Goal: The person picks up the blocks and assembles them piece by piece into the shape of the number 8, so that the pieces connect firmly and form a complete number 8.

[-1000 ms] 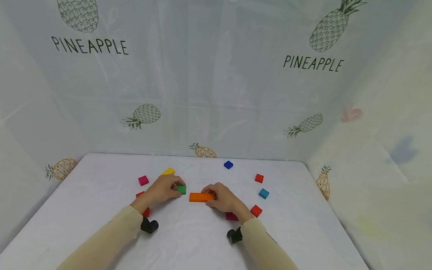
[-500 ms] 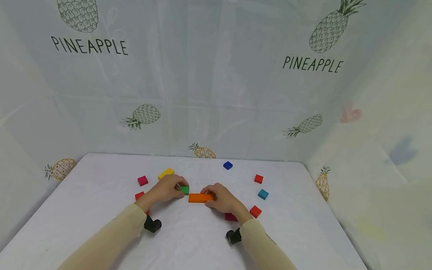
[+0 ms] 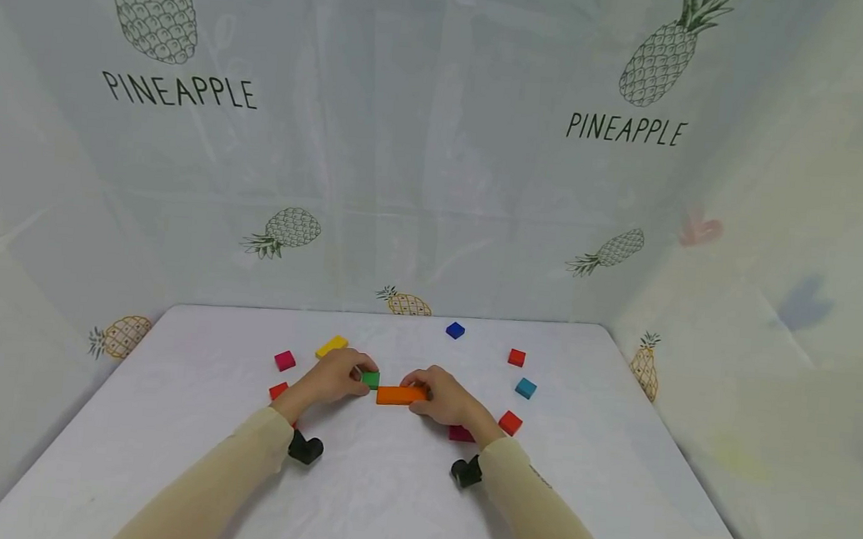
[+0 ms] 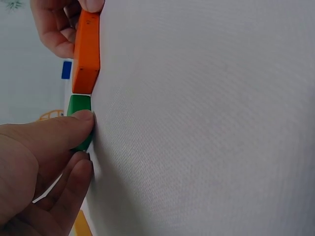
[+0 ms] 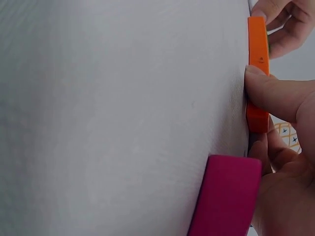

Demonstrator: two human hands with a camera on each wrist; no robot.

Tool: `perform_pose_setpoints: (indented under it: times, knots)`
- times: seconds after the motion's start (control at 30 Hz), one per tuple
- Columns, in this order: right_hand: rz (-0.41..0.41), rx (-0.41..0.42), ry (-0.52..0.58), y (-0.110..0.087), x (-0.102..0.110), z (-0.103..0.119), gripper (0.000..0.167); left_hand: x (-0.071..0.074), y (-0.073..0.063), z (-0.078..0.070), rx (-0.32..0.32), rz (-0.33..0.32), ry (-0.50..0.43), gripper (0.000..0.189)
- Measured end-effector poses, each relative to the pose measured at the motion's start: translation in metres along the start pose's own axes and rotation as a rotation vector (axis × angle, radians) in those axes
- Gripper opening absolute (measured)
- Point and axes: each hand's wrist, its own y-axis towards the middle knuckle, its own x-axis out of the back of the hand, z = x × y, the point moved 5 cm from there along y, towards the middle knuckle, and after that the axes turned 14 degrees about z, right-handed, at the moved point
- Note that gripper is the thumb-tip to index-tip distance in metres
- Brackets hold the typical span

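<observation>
Near the middle of the white table, my left hand (image 3: 335,375) pinches a small green block (image 3: 370,380) between thumb and fingers. To its right, an orange rectangular block (image 3: 397,396) lies lengthwise, and my right hand (image 3: 444,396) grips its right end. In the left wrist view the green block (image 4: 80,105) stands end to end with the orange block (image 4: 87,51), with a very thin gap or none between them. A magenta block (image 5: 227,194) lies close below my right hand in the right wrist view. Part of the green block is hidden by my left thumb and fingers.
Behind my left hand lies a yellow block (image 3: 332,347). Pink (image 3: 285,360) and red blocks (image 3: 278,390) sit at left. A dark blue block (image 3: 456,330) is at the back. On the right are a red block (image 3: 517,357), a blue block (image 3: 526,388) and another red block (image 3: 510,423).
My left hand has moved slightly right, bringing the green block up to the left end of the orange block. My right hand and the orange block have hardly moved.
</observation>
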Motion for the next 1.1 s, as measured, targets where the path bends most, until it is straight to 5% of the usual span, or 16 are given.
perform_pose_setpoints:
  times: [1.1]
  knots:
    - [0.006,-0.001,-0.012,0.0036,-0.0008,-0.0033,0.03,-0.0014,-0.0002,0.0035,0.0,0.0,-0.025,0.028]
